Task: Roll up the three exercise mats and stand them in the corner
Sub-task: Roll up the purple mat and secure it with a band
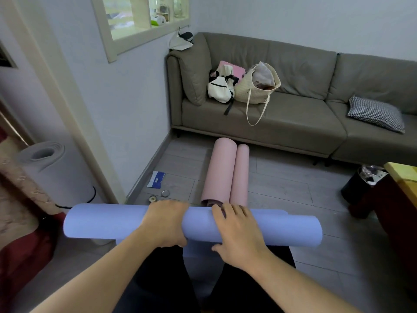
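Note:
A blue mat [112, 221] lies rolled across the floor in front of me, with a short flat strip still under it between my knees. My left hand [167, 222] curls over the top of the roll near its middle. My right hand [237, 229] rests beside it, fingers spread flat on the roll. A pink mat [220, 168] lies rolled up on the floor beyond, together with a thinner pink roll [240, 175], pointing toward the sofa. A grey mat [52, 170] stands rolled upright at the left by the door frame.
A grey sofa [304, 123] with bags and a checked cushion runs along the back wall. A black bin [361, 184] and a dark table [397, 199] stand at the right. A blue packet [156, 179] and small round lids [165, 193] lie on the floor by the wall.

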A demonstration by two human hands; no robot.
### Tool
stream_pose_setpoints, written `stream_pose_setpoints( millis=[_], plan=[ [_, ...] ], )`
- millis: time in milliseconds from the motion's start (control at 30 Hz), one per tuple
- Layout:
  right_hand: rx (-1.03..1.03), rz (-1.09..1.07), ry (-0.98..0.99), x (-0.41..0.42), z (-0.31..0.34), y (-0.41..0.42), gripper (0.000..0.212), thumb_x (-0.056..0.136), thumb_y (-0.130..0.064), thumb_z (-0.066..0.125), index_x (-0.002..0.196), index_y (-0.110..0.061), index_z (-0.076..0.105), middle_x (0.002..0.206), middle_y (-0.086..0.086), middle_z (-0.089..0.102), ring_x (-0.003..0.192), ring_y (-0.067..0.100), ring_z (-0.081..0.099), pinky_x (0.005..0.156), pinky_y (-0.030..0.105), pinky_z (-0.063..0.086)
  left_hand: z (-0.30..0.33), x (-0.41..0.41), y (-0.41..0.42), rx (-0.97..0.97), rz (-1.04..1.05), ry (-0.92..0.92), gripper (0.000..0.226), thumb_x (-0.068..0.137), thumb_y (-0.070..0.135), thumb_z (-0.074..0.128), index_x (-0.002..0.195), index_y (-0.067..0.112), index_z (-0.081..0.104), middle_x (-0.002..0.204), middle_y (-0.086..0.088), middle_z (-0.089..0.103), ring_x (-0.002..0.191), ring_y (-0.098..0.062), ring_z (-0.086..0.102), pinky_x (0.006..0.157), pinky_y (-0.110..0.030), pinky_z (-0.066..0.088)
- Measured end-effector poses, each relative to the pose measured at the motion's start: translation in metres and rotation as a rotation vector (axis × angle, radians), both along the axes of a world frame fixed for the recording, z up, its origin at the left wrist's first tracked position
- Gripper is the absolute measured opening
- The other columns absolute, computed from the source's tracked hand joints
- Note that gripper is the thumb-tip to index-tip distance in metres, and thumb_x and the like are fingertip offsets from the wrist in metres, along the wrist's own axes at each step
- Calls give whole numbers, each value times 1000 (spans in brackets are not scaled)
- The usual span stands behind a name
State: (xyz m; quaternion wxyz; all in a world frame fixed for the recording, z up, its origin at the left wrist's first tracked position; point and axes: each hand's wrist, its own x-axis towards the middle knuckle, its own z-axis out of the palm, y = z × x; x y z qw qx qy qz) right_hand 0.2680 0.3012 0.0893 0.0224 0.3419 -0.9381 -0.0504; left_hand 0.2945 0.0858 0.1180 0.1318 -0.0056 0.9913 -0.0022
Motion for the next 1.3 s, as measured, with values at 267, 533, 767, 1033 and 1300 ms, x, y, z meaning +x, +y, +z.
stream_pose_setpoints(
  millis=[267, 533, 767, 1033, 1300],
  plan=[
    [48, 16, -106, -20, 24, -8, 57, 73, -20, 76, 123, -18, 47, 107, 4, 63, 89, 30, 61, 70, 39, 42, -3, 2, 4, -49, -7, 53, 52, 70, 42, 73, 117, 29, 53, 116, 8, 65, 111, -21, 61, 90, -37, 42],
    [76, -29, -300, -28, 39, -5, 48, 70, -30, 75, 109, -25, 48, 98, -3, 63, 80, 27, 59, 63, 34, 47, 0, 11, 14, -162, -59, 85, 62, 73, 40, 77, 124, 20, 49, 123, 0, 61, 113, -24, 59, 96, -35, 44],
    [114, -38, -499, -49, 42, -14, 56, 62, -48, 84, 108, -34, 56, 94, -11, 62, 80, 17, 62, 69, 35, 55, -8, 8, 18, -107, -3, 114, 57, 73, 46, 75, 120, 25, 51, 118, 4, 65, 109, -22, 62, 93, -35, 43],
    [42, 12, 18, -8, -3, 8, 90, 64, -43, 90, 139, -15, 47, 121, 9, 58, 101, 34, 58, 87, 46, 50, -1, -6, 13, -56, 19, -1, 55, 65, 50, 80, 110, 30, 56, 107, 7, 69, 99, -21, 66, 83, -34, 48],
    [93, -30, -269, -42, 24, -3, 55, 72, -25, 77, 116, -22, 45, 108, 2, 63, 93, 32, 65, 72, 40, 52, -15, -2, 14, -116, -35, 133, 62, 75, 47, 75, 126, 27, 46, 126, 3, 61, 115, -24, 59, 101, -41, 43]
  ],
)
